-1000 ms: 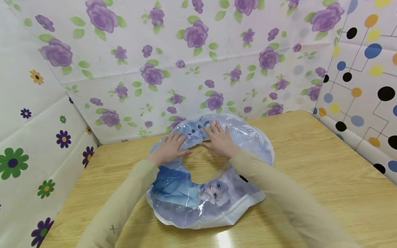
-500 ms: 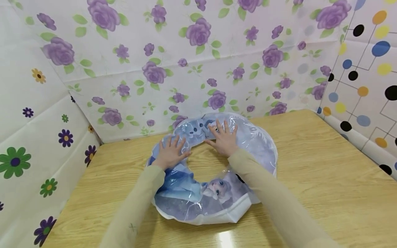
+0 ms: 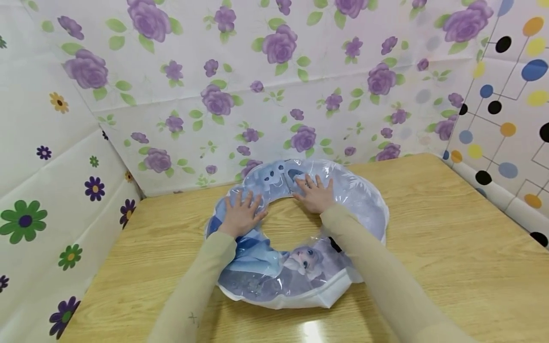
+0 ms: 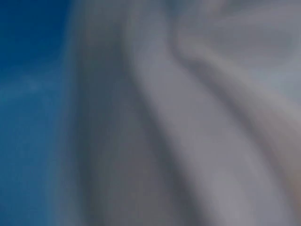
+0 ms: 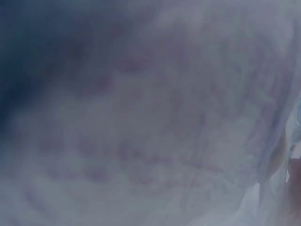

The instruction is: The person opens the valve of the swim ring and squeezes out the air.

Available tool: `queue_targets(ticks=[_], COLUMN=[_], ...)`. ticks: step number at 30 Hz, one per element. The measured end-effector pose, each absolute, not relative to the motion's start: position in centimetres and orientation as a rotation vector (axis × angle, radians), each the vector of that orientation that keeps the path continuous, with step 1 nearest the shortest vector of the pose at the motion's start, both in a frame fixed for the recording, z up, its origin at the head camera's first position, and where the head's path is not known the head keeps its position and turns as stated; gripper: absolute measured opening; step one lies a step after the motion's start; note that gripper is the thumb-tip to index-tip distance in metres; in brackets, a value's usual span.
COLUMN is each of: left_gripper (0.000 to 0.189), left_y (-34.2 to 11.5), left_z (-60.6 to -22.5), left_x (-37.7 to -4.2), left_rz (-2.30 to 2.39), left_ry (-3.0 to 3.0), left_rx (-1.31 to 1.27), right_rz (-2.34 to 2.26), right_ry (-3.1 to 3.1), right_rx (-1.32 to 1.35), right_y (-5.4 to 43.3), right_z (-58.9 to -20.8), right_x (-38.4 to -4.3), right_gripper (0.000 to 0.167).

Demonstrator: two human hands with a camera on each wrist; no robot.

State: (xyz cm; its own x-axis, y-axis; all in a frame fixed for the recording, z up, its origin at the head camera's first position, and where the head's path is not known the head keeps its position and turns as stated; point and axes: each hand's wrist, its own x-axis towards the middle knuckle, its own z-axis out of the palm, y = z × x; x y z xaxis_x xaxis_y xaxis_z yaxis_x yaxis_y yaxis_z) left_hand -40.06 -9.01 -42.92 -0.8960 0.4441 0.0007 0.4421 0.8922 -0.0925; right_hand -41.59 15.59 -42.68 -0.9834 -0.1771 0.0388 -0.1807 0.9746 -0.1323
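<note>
Glossy plastic lay right beneath the fingers of the left hand (image 3: 242,214), which were spread, nearly straight, and had hold of nothing; those of the right hand (image 3: 318,196) were fanned in much the same way, equally without a grip. Both seemed to be pressing or smoothing the inflatable ring (image 3: 364,197), though how hard could not be told, as the wrist views were too blurred. To do that well, flat palms and even weight on the two sides were probably best, without fingertips digging into the film, since its wrinkles suggested a soft, partly filled tube that could give or tip under a lopsided push.

The left fingers rested on the ring's left curve, the thumb reaching toward the central hole; the right fingers lay over its far side, near the dark-spotted print (image 3: 274,174). On the side nearest the person, across the hole, neither hand touched the printed face (image 3: 305,257), and beyond that the white edge (image 3: 336,290) jutted in a corner. Under everything was the wooden table (image 3: 450,238); behind the ring hung a rose-patterned cloth (image 3: 274,105).
</note>
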Motion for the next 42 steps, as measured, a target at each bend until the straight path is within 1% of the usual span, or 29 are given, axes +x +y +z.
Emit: queue_targets(ticks=[12,19,27,35,42], left_gripper=[0.053,0.052,0.05,0.051,0.052], left_y=[-8.58,-8.39,-8.19,-8.51,-8.63], left_z=[-43.11,-43.38,-43.6,-43.77,-43.83], left_x=[-39.91,-39.81,-39.31,-39.68,-39.92], left_rz=[0.176,0.288,0.326,0.233,0.141], left_ry=[-3.107,-3.042,-3.014,-3.035,-3.089], left_rx=[-0.662,-0.622,-0.6,-0.631,-0.603], right_rz=[0.251,0.26,0.283,0.274,0.233], right_ry=[-3.175,-3.196,-3.211,-3.273,-3.288], right_rx=[0.283,0.294,0.307,0.295,0.301], right_y=[16.01,16.07,16.23,16.12,16.0], right_z=[-42.97,-42.58,-42.99,-43.18,-43.11], right_x=[-42.02,-41.75,-41.52,-41.8,-42.2], right_gripper=[0.058,0.053,0.052,0.051,0.05])
